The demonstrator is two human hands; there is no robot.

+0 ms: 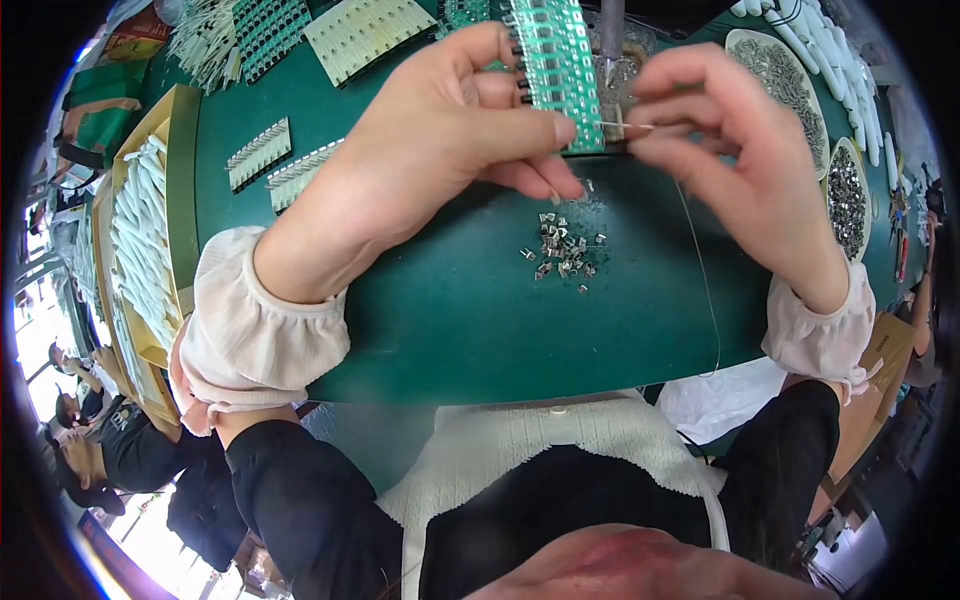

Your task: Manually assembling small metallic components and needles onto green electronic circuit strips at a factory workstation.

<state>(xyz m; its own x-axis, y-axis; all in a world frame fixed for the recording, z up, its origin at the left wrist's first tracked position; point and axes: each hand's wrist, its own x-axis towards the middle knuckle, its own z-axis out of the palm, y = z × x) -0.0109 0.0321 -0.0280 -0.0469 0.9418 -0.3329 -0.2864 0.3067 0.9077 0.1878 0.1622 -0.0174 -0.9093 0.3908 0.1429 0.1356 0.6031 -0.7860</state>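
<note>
My left hand [450, 130] grips the lower end of a long green circuit board strip [555, 60] lined with small dark parts, thumb pressed on its near edge. My right hand [725, 140] pinches a thin solder wire [630, 125] whose tip touches the strip's lower end. A soldering iron tip [610, 40] points down just behind the strip. On the green table [450, 320], right under both hands, lies a small pile of tiny metal parts [562, 250].
White plug strips [280, 165] lie at the left. A yellow box [150, 240] of white parts stands at the far left. More green boards [270, 30] and cream panels [365, 35] lie at the back. Two dishes of metal parts [790, 80] sit at the right.
</note>
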